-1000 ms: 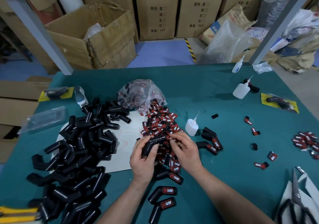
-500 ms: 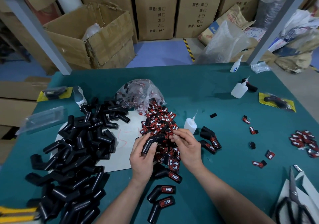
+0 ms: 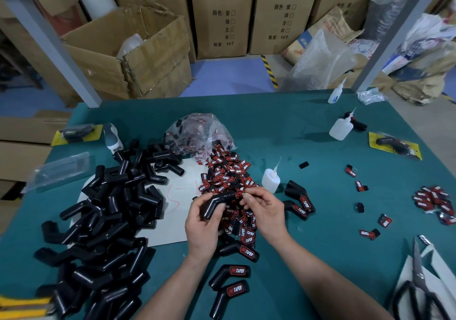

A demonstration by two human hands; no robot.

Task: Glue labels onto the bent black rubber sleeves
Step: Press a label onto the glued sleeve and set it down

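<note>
We are looking at a green table [image 3: 283,127] with the work spread over it. On the left a big pile of bare sleeves [image 3: 106,216] is lying partly on a white sheet [image 3: 177,221]. In the middle a heap of red-and-black labels [image 3: 227,174] is spilling from a plastic bag [image 3: 197,132]. Finished sleeves [image 3: 229,273] with labels on are lying near us, with more to the right of the hands.

The left hand [image 3: 202,228] is gripping the held sleeve [image 3: 217,203] round its near leg, above the label heap. The right hand [image 3: 266,211] is pinching at the far leg of that sleeve, fingers curled. We cannot tell if a label is under the fingertips.

A small glue bottle [image 3: 270,179] is standing just right of the hands, untouched.

We are judging this as the placing or pressing step on one sleeve. If the label is on, the next move is pressing it flat, then setting the sleeve with the finished ones. If not, the right hand is going to need the glue bottle and one label from the heap.
</note>
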